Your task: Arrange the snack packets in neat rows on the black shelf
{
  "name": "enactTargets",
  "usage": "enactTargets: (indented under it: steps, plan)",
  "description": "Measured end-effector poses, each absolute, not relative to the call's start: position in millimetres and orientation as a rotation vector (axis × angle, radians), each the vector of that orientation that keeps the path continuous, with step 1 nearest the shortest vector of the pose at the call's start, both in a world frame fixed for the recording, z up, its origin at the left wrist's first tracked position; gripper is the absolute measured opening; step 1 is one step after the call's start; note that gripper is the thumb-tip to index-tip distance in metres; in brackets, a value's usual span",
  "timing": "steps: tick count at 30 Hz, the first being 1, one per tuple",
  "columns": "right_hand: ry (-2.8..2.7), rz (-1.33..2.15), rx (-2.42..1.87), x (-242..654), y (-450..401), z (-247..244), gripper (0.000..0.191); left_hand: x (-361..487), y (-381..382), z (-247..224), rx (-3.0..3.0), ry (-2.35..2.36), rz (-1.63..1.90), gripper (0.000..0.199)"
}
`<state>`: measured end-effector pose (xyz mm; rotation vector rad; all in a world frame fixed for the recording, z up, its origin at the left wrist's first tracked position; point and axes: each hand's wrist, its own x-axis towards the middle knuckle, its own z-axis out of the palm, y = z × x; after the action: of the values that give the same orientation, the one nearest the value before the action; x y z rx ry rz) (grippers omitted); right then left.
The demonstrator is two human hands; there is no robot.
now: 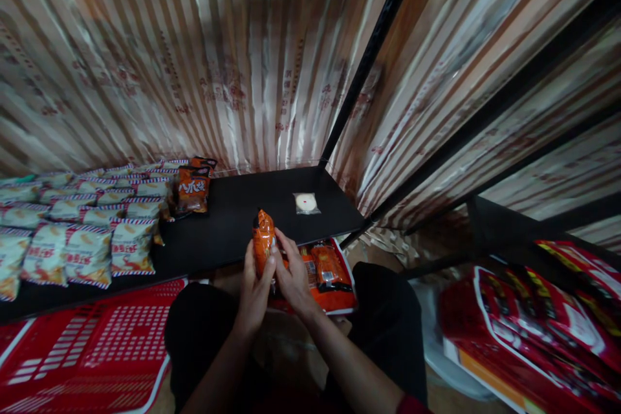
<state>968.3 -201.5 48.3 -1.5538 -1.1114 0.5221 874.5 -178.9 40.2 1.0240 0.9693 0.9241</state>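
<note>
Between my two hands is an orange snack bag [263, 239], held upright on its edge just in front of the black shelf. My left hand [251, 281] wraps its left side, and my right hand [292, 268] closes on its right side with the thumb pressed to it. Below my hands, more orange bags [330, 266] lie in a red and white box [350, 297], partly hidden by my right hand. On the black shelf [237, 200], similar orange bags [194, 187] stand at the end of the rows of pale snack bags [133, 246].
A small round white item in a clear wrapper [306, 202] lies on the shelf's right part. A red basket [130, 336] sits low at left. Red packets [548, 310] fill a container at right. Black posts [369, 65] and striped sheeting [252, 45] stand behind.
</note>
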Motion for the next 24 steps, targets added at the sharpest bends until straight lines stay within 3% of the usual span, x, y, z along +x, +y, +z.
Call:
enactTargets:
  steps: [6,12,17,20,24]
  plan:
    - [-1.061,0.549,-1.488,964,-195,41,0.035,873,-171,38,0.917,0.997,0.938,0.075]
    - [-1.024,0.564,-1.486,963,-188,33,0.03,868,-160,35,0.881,0.968,0.999,0.066]
    - [-0.862,0.634,-1.517,968,-181,24,0.038,860,-152,29,0.697,0.918,0.967,0.063]
    - [-0.652,0.871,-1.46,968,-176,24,0.048,856,-149,29,0.604,0.853,0.923,0.059]
    - [-0.529,1.266,-1.253,962,-174,35,0.046,851,-145,28,0.532,0.839,0.89,0.059]
